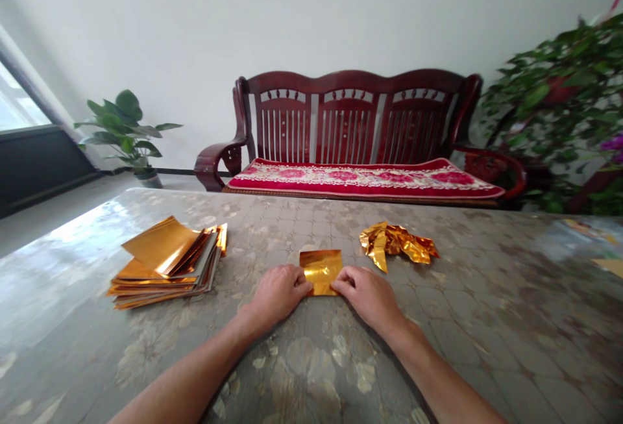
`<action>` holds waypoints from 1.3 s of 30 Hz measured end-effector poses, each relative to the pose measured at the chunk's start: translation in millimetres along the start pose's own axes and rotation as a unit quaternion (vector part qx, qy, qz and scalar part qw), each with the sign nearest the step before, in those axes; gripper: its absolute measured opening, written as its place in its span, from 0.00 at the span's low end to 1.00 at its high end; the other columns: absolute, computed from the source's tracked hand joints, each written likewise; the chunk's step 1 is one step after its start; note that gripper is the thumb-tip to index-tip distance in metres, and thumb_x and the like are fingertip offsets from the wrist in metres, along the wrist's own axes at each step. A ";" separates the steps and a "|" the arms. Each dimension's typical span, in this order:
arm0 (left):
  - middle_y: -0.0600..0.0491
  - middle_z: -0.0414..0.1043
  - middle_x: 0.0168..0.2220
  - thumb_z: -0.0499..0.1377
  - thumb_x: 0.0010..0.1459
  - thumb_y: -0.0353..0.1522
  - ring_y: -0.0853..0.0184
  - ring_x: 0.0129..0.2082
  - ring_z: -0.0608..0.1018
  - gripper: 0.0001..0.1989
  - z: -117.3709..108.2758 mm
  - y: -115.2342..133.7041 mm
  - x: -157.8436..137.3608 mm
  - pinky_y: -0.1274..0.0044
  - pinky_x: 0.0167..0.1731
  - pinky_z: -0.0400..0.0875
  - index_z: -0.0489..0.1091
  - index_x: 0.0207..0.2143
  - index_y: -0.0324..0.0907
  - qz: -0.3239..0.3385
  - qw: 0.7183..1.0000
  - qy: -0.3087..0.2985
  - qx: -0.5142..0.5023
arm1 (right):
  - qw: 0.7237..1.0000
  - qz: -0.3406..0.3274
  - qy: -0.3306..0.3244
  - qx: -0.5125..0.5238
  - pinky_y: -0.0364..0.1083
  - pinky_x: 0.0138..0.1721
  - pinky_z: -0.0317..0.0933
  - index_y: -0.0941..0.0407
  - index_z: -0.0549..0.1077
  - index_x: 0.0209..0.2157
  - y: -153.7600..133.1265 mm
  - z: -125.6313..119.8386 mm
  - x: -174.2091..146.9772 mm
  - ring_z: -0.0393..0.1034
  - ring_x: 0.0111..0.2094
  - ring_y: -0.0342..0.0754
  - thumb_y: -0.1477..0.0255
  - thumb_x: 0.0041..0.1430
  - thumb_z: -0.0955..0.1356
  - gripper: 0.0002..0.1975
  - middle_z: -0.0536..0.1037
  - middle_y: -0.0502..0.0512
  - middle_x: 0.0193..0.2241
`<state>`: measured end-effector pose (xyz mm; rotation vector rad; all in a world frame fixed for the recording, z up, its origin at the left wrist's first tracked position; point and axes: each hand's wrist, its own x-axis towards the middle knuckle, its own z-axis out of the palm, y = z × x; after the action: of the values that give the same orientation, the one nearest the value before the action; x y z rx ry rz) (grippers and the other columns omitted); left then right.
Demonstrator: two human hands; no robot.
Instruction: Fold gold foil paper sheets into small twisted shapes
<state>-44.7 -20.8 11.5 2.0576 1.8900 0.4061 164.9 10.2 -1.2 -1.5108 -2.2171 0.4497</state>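
A small square of shiny gold foil paper (322,269) lies on the table in front of me. My left hand (280,291) pinches its left edge near the lower corner, fingers closed. On the opposite side my right hand (368,294) grips the right edge in the same way. Left of my hands sits an uneven stack of gold foil sheets (160,255), some showing a dull grey back. Crumpled or folded gold foil pieces (396,243) rest beyond my right hand.
The table (311,359) has a patterned grey-brown cover. Clear plastic (579,237) lies at its far right. Behind the table stands a dark red wooden bench (348,119) with a floral red cushion (360,178). Potted plants (129,128) flank the bench.
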 end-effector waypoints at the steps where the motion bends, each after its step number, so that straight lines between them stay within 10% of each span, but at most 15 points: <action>1: 0.54 0.74 0.25 0.56 0.58 0.39 0.68 0.26 0.72 0.13 0.0 0.0 0.0 0.77 0.24 0.50 0.71 0.24 0.42 0.000 1.000 -0.001 0.000 | 1.000 0.000 -0.001 -0.002 0.43 0.32 0.51 0.50 0.76 0.28 -0.4 -0.3 0.1 0.70 0.34 0.46 0.63 0.58 0.69 0.08 0.80 0.47 0.29; 39: 0.51 0.75 0.36 0.55 0.63 0.39 0.61 0.38 0.77 0.11 -3.0 11.5 -9.5 0.73 0.37 0.63 0.71 0.33 0.43 0.026 0.992 0.011 0.121 | 0.996 -0.061 0.031 -0.063 0.45 0.34 0.51 0.52 0.72 0.29 -0.8 3.6 -3.6 0.70 0.34 0.47 0.65 0.60 0.69 0.07 0.78 0.47 0.29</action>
<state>-36.3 -31.1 19.1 2.2677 1.9855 0.2206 163.6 6.4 -4.5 -1.4207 -2.3100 0.2270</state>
